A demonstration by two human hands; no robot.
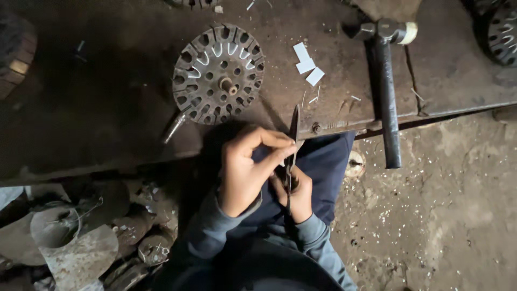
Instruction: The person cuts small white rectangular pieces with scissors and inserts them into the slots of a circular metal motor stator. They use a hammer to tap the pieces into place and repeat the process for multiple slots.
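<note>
Scissors (293, 145) upright at bench (107, 108) edge, blades pointing away. Right hand (296, 194) closed round the handles low down. Left hand (245, 170) pinches a small pale strip, hardly visible, against the blades, likely to steady it. Cut white slips (307, 64) lie beyond, beside slotted metal disc (218, 73). Hammer (385, 81) overhangs the edge.

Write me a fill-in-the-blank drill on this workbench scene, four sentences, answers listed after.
1. The right hand grips a pair of dark metal ____.
2. The left hand pinches a small strip of white ____ at the blades.
3. The round slotted metal rotor core lies on the worn brown ____.
4. The black-handled hammer lies to the ____ of the core.

Missing words: scissors; paper; workbench; right
</note>
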